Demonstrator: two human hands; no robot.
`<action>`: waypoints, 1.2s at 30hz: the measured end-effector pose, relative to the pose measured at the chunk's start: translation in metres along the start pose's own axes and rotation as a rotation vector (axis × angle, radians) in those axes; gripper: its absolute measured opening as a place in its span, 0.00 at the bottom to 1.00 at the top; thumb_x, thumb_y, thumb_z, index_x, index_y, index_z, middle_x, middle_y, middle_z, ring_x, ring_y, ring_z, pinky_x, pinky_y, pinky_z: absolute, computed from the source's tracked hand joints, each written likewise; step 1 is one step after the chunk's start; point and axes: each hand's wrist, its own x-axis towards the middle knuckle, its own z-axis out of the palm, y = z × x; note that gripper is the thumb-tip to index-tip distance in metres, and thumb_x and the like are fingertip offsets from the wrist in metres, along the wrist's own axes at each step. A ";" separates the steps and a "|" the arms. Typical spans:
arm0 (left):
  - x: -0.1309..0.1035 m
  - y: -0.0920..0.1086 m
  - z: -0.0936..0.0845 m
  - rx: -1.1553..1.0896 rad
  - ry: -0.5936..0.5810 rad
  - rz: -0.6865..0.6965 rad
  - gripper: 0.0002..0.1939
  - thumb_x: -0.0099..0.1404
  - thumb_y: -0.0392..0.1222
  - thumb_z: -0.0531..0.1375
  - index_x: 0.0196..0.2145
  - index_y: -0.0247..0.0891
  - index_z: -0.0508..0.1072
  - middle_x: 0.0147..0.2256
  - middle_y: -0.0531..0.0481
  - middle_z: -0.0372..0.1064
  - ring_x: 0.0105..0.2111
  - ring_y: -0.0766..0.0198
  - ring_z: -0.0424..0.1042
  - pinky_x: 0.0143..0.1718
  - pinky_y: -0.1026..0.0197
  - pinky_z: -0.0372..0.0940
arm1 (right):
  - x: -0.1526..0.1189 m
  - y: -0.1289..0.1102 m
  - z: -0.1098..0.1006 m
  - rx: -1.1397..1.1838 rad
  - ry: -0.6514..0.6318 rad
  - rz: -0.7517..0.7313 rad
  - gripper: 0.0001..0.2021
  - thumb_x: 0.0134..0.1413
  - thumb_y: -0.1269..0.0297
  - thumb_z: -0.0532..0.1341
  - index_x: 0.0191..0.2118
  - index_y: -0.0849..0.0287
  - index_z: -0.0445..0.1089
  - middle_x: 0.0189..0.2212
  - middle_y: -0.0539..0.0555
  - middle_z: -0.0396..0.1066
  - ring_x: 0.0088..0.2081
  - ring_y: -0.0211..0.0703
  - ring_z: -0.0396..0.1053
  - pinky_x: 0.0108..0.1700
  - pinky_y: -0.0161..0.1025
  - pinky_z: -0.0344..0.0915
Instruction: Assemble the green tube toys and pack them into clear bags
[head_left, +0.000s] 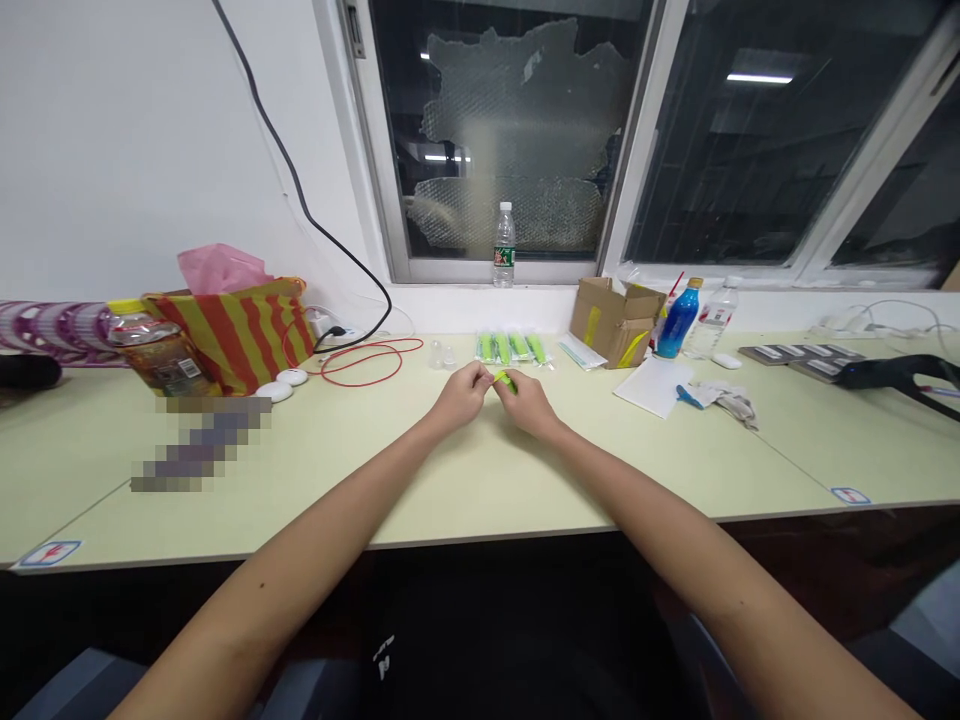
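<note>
Close together over the middle of the table, both my hands meet at a small bright yellow-green piece [507,381], too small and covered to name. My right hand [531,404] is closed around it, and part of it shows between the fingers. My left hand [460,396] is closed in a pinch at its left end; the fingertips hide the grip there. Just beyond my hands, several clear packets with yellow-green contents [514,347] lie in a row. Two small clear plastic pieces [442,354] stand to their left.
At left are a striped tissue box [232,335], a bottle with a yellow cap [161,350], white discs [283,385] and a red cable [367,363]. At right stand an open cardboard box [626,325] and a blue bottle [679,322]; gloves [724,398] lie nearer.
</note>
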 end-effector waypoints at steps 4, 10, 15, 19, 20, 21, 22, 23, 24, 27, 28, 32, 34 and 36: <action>-0.001 0.005 0.004 -0.020 -0.002 -0.006 0.13 0.67 0.48 0.52 0.29 0.38 0.64 0.24 0.54 0.58 0.27 0.65 0.58 0.31 0.61 0.54 | 0.007 -0.003 -0.009 0.449 -0.087 0.236 0.17 0.55 0.51 0.60 0.44 0.56 0.64 0.21 0.46 0.62 0.20 0.36 0.57 0.22 0.33 0.53; -0.002 0.013 0.008 -0.186 0.018 0.050 0.20 0.65 0.58 0.56 0.28 0.38 0.64 0.23 0.55 0.58 0.26 0.66 0.58 0.30 0.62 0.55 | 0.004 -0.008 -0.030 0.861 -0.301 0.249 0.34 0.49 0.51 0.68 0.57 0.51 0.52 0.22 0.45 0.66 0.19 0.34 0.58 0.20 0.30 0.53; -0.004 0.019 0.010 -0.207 0.033 0.046 0.21 0.64 0.60 0.57 0.28 0.38 0.65 0.22 0.55 0.58 0.25 0.67 0.57 0.30 0.62 0.54 | 0.003 -0.005 -0.036 0.874 -0.356 0.200 0.33 0.50 0.53 0.68 0.58 0.53 0.55 0.24 0.47 0.68 0.22 0.35 0.60 0.21 0.31 0.55; -0.005 0.021 0.012 -0.237 0.035 0.029 0.21 0.64 0.60 0.57 0.27 0.38 0.66 0.20 0.55 0.58 0.24 0.67 0.58 0.29 0.62 0.55 | 0.005 0.000 -0.038 0.906 -0.388 0.187 0.33 0.50 0.55 0.69 0.59 0.53 0.56 0.25 0.48 0.68 0.23 0.35 0.61 0.22 0.31 0.56; -0.005 0.022 0.013 -0.241 0.030 0.027 0.21 0.64 0.60 0.58 0.27 0.38 0.66 0.20 0.55 0.58 0.24 0.67 0.58 0.29 0.62 0.55 | 0.005 0.001 -0.039 0.918 -0.402 0.187 0.33 0.50 0.55 0.69 0.59 0.53 0.56 0.25 0.48 0.68 0.23 0.35 0.62 0.22 0.32 0.57; -0.004 0.022 0.013 -0.246 0.021 0.026 0.22 0.64 0.60 0.58 0.27 0.38 0.66 0.20 0.55 0.59 0.23 0.67 0.58 0.28 0.61 0.55 | 0.006 0.002 -0.040 0.930 -0.416 0.188 0.34 0.49 0.56 0.69 0.60 0.53 0.56 0.26 0.47 0.67 0.23 0.35 0.62 0.22 0.32 0.57; -0.004 0.021 0.014 -0.252 0.009 0.026 0.22 0.63 0.61 0.58 0.27 0.38 0.66 0.20 0.55 0.59 0.23 0.67 0.58 0.28 0.62 0.55 | 0.006 0.002 -0.041 0.942 -0.430 0.192 0.34 0.49 0.57 0.69 0.60 0.53 0.56 0.26 0.47 0.67 0.24 0.36 0.62 0.23 0.33 0.58; -0.004 0.021 0.014 -0.258 -0.005 0.027 0.22 0.63 0.61 0.58 0.28 0.38 0.67 0.20 0.55 0.60 0.23 0.67 0.59 0.28 0.62 0.55 | 0.005 0.002 -0.043 0.953 -0.443 0.195 0.35 0.48 0.59 0.70 0.60 0.54 0.56 0.27 0.48 0.67 0.24 0.36 0.63 0.23 0.33 0.59; -0.004 0.020 0.013 -0.267 -0.015 0.029 0.22 0.63 0.62 0.58 0.28 0.38 0.67 0.20 0.54 0.61 0.22 0.67 0.59 0.27 0.62 0.55 | 0.005 0.001 -0.045 0.964 -0.456 0.195 0.36 0.47 0.61 0.70 0.61 0.54 0.56 0.28 0.48 0.67 0.25 0.36 0.63 0.24 0.34 0.60; -0.003 0.017 0.011 -0.299 -0.024 0.033 0.23 0.62 0.63 0.58 0.28 0.38 0.66 0.20 0.54 0.62 0.21 0.68 0.60 0.26 0.62 0.56 | 0.003 -0.003 -0.049 0.990 -0.505 0.182 0.40 0.41 0.70 0.72 0.61 0.53 0.57 0.33 0.50 0.69 0.30 0.38 0.66 0.27 0.35 0.63; -0.003 0.016 0.010 -0.311 -0.027 0.034 0.23 0.62 0.63 0.58 0.28 0.38 0.66 0.20 0.54 0.62 0.21 0.68 0.61 0.26 0.62 0.56 | 0.002 -0.004 -0.049 0.991 -0.513 0.175 0.41 0.39 0.72 0.72 0.61 0.54 0.57 0.34 0.51 0.69 0.32 0.39 0.67 0.27 0.35 0.64; -0.003 0.016 0.006 -0.348 -0.039 0.051 0.21 0.63 0.60 0.59 0.29 0.38 0.65 0.23 0.53 0.64 0.24 0.67 0.64 0.28 0.62 0.60 | 0.002 -0.006 -0.043 0.962 -0.402 0.150 0.39 0.39 0.72 0.71 0.59 0.57 0.59 0.33 0.50 0.69 0.31 0.39 0.67 0.26 0.36 0.65; -0.002 0.016 0.006 -0.340 -0.007 0.073 0.20 0.64 0.59 0.59 0.29 0.38 0.66 0.25 0.53 0.64 0.25 0.67 0.65 0.30 0.62 0.61 | 0.004 -0.006 -0.036 0.922 -0.301 0.141 0.36 0.40 0.70 0.70 0.58 0.58 0.59 0.31 0.50 0.68 0.28 0.39 0.67 0.25 0.36 0.64; -0.002 0.016 0.007 -0.302 0.044 0.096 0.18 0.65 0.56 0.58 0.30 0.37 0.68 0.26 0.52 0.64 0.27 0.66 0.65 0.32 0.62 0.61 | 0.006 -0.006 -0.030 0.833 -0.203 0.148 0.34 0.41 0.70 0.69 0.56 0.59 0.59 0.31 0.49 0.67 0.26 0.38 0.67 0.23 0.37 0.63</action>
